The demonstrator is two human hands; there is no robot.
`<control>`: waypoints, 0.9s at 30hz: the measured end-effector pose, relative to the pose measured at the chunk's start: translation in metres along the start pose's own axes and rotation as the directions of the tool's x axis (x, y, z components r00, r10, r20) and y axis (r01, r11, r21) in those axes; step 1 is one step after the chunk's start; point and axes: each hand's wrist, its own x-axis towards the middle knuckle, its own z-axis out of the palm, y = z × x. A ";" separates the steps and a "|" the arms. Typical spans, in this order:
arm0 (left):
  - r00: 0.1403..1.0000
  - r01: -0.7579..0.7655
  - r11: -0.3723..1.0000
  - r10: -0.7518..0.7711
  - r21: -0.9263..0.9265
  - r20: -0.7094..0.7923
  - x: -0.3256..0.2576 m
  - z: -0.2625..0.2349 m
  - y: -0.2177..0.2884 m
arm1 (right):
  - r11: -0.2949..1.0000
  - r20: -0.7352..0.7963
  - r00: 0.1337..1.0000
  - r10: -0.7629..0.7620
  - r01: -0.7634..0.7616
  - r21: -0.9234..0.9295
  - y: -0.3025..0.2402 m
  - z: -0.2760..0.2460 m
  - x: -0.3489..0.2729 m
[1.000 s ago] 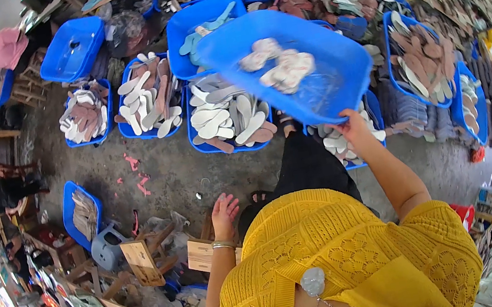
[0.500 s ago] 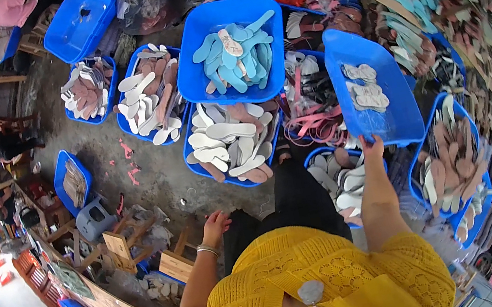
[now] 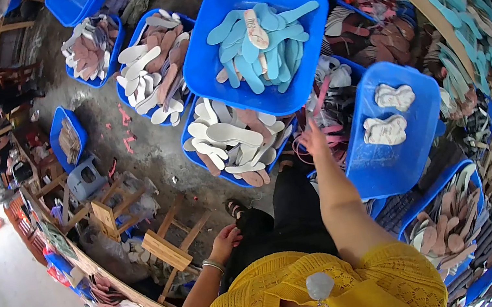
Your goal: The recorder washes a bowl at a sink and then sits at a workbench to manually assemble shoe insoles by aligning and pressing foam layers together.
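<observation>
Head view of two bare hands among blue tubs of insoles. The right hand [image 3: 316, 140] was extended forward, its fingers spread loosely and somewhat blurred, just in front of a heap of pink straps [image 3: 333, 138]. Beyond it lay the turquoise-insole tub [image 3: 264, 104], its turquoise insoles [image 3: 240, 46] topped by a pale marked insole [image 3: 256, 30]. To the right of this hand, the bundle tub [image 3: 386, 163] contained two white bundles [image 3: 385, 131], set one beyond the other. To its left was a heap of white and brown insoles [image 3: 233, 135]. The left hand [image 3: 227, 239] hung near the black trousers [image 3: 298, 213], fingers bent; whether they were pressed together could not be told. A wooden stool [image 3: 167, 249] stood to its left.
</observation>
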 end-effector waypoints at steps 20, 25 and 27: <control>0.992 -0.056 0.935 0.011 -0.351 -0.129 -0.026 -0.006 -0.098 | 0.863 0.120 0.936 -0.332 0.352 -0.362 -0.146 0.117 0.026; 0.975 -0.083 0.915 -0.007 -0.395 -0.221 -0.068 -0.022 -0.149 | 0.850 0.180 0.922 -0.342 0.386 -0.358 -0.157 0.156 -0.053; 0.966 -0.112 0.899 -0.001 -0.424 -0.258 -0.084 -0.030 -0.175 | 0.842 0.271 0.914 -0.303 0.390 -0.373 -0.164 0.132 -0.087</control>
